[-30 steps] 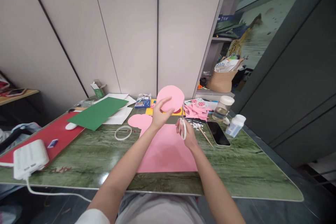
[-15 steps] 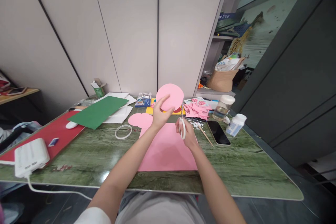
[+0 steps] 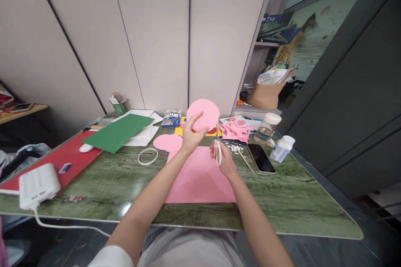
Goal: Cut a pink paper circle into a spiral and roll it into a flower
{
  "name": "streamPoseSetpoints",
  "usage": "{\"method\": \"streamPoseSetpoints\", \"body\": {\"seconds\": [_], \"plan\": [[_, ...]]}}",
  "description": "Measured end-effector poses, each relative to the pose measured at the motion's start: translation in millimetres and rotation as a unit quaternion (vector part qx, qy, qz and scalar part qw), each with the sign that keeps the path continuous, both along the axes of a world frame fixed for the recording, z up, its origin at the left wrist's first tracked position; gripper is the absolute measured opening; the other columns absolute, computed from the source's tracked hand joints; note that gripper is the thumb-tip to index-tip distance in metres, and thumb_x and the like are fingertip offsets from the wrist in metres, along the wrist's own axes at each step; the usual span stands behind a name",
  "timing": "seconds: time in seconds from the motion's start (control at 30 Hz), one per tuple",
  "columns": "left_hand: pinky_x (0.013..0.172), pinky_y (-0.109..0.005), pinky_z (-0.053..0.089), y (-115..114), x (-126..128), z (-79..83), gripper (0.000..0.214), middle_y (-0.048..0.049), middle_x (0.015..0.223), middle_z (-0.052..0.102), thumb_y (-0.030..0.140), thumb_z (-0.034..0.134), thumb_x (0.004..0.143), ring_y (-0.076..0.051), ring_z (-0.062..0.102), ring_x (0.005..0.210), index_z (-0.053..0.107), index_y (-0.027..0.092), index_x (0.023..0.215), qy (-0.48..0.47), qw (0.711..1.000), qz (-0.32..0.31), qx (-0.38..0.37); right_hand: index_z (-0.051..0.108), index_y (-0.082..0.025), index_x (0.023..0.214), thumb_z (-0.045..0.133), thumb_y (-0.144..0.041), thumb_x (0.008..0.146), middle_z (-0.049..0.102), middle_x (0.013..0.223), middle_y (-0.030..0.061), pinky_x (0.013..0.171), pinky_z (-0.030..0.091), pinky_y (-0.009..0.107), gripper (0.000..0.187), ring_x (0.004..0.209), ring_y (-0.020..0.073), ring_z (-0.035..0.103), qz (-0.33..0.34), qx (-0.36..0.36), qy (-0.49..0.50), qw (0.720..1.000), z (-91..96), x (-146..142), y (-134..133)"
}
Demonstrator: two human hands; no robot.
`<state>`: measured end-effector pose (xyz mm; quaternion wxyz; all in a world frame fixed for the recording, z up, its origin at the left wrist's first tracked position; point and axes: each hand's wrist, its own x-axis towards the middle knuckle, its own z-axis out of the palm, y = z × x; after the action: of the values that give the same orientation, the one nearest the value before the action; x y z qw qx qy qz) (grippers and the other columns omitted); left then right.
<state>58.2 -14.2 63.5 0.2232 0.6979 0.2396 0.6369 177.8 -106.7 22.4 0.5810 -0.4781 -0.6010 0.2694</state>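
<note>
My left hand (image 3: pixel 190 137) pinches a round pink paper disc (image 3: pixel 205 112) and holds it upright above the table. My right hand (image 3: pixel 223 160) is closed on white-handled scissors (image 3: pixel 218 147), whose blades point up beside the disc's right edge. Below both hands lies a large pink sheet (image 3: pixel 200 174) on the green marbled table (image 3: pixel 282 200). A smaller pink cut-out (image 3: pixel 167 142) lies to the left of my left hand.
A white tape ring (image 3: pixel 147 156), green sheet (image 3: pixel 120 132), white papers and red mat (image 3: pixel 59 159) lie left; a white power strip (image 3: pixel 37 184) sits at the near left edge. Right are pink scraps (image 3: pixel 235 130), a phone (image 3: pixel 261 158), a wooden stick, a jar (image 3: pixel 266 128) and a white bottle (image 3: pixel 282 148).
The view has shifted slightly. My hands, the disc and the scissors stay almost where they were.
</note>
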Motion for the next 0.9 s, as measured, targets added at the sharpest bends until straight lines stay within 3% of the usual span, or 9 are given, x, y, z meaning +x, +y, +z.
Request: {"method": "streamPoseSetpoints", "body": {"seconds": [0.57,0.9], "plan": [[0.101,-0.040,0.040,2.0,-1.5,1.3,0.050,-0.0095,0.123,0.058,0.029,0.067,0.071,-0.024,0.051,0.118,0.056,0.020,0.119,-0.003,1.000,0.000,0.012,0.048,-0.020,0.075,0.038,-0.042,0.090,0.045,0.056,-0.0030,0.054,0.032,0.025,0.029,0.053,0.0115,0.042,0.005,0.000,0.001,1.000,0.4,-0.1,-0.7],[0.090,-0.036,0.047,2.1,-0.6,1.5,0.031,-0.0078,0.103,0.067,0.028,0.067,0.071,-0.021,0.060,0.101,0.065,0.018,0.100,-0.023,1.000,0.011,0.003,0.046,-0.020,0.072,0.039,-0.039,0.090,0.045,0.055,-0.0037,0.054,0.032,0.025,0.027,0.053,0.0110,0.042,0.005,0.005,-0.005,1.000,-0.5,1.0,0.9]]}}
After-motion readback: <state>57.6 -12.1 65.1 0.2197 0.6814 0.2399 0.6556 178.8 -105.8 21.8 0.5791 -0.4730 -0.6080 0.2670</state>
